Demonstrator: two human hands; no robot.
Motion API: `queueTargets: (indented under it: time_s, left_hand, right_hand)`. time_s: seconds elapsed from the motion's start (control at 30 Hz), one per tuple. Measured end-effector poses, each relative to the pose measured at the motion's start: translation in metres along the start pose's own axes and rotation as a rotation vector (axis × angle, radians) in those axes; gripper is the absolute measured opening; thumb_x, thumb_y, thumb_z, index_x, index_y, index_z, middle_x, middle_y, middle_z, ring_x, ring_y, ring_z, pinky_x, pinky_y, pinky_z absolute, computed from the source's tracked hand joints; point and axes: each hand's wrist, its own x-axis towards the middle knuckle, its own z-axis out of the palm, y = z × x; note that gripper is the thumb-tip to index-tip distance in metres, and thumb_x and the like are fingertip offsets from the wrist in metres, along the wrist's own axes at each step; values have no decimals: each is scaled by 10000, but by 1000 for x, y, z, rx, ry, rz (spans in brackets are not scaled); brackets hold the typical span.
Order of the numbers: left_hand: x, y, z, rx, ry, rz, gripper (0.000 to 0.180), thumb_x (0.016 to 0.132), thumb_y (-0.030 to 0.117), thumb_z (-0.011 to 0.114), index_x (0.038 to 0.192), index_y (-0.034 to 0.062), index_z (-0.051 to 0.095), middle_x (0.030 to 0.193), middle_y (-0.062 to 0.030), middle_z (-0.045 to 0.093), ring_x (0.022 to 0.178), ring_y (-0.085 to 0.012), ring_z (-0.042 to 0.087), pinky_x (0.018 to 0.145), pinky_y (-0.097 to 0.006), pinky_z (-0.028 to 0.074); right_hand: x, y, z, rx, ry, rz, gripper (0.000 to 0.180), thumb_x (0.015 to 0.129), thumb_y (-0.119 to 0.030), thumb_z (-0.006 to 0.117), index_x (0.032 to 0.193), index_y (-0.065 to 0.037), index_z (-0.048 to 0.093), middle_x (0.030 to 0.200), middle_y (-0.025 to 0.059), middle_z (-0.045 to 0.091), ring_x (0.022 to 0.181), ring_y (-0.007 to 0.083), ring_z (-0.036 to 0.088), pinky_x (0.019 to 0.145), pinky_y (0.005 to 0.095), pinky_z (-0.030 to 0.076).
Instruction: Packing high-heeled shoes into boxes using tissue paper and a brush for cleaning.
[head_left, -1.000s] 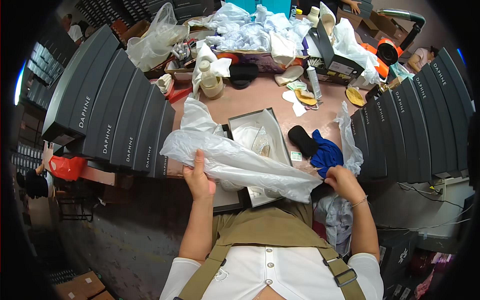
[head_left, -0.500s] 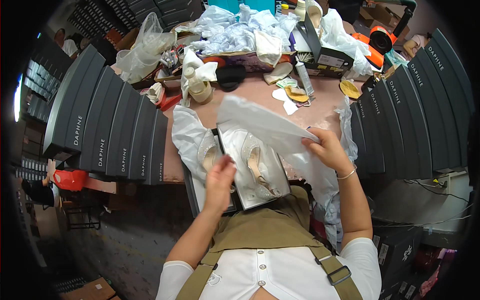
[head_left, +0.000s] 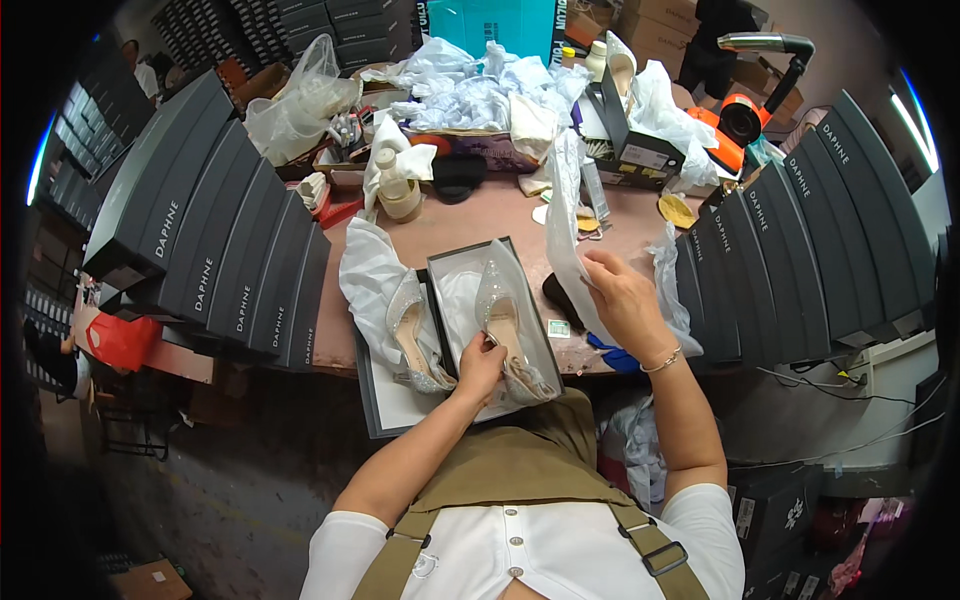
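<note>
A glittery silver high-heeled shoe (head_left: pixel 494 290) rests in an open shoebox (head_left: pixel 540 325) close to my body. Around its middle, at the instep, the fingers of my left hand (head_left: pixel 481 371) are closed. The matching shoe (head_left: pixel 404 306) lies on white paper over the box lid (head_left: pixel 372 402), just to the left. My right hand (head_left: pixel 628 308) pinches a sheet of white tissue paper (head_left: pixel 564 215), which hangs upright to the right of the box.
Stacks of dark grey shoeboxes flank the pink table, on the left (head_left: pixel 180 215) and right (head_left: pixel 800 235). Crumpled tissue (head_left: pixel 480 85) fills a carton at the back. A pump bottle (head_left: pixel 398 190), a black pad (head_left: pixel 459 178) and a yellow sponge (head_left: pixel 676 211) lie nearer.
My left hand has moved right from above the left shoe and taken hold of the shoe in the box. The tissue in my right hand has swung right, away from over the box.
</note>
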Motion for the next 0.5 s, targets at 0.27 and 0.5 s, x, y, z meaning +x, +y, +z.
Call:
queueTargets:
  time_s: [0.27,0.5]
  left_hand:
    - [-60,60,-54,-320,-386,9,310,883,100,479,1171,16,553,930,-23,608,722,-73,568,650,-220,473]
    - [-120,43,-101,-319,-660,-216,857,842,695,470,1417,71,346,1359,-108,463,1262,-165,447,1021,-317,399]
  right_hand:
    - [43,-25,9,-243,-255,-150,487,813,10,524,1290,-94,518,1004,109,625,838,299,615,725,398,501]
    - [12,-88,39,577,-821,-265,486,855,-74,565,1336,-44,498,1126,193,634,1002,348,623,889,378,483]
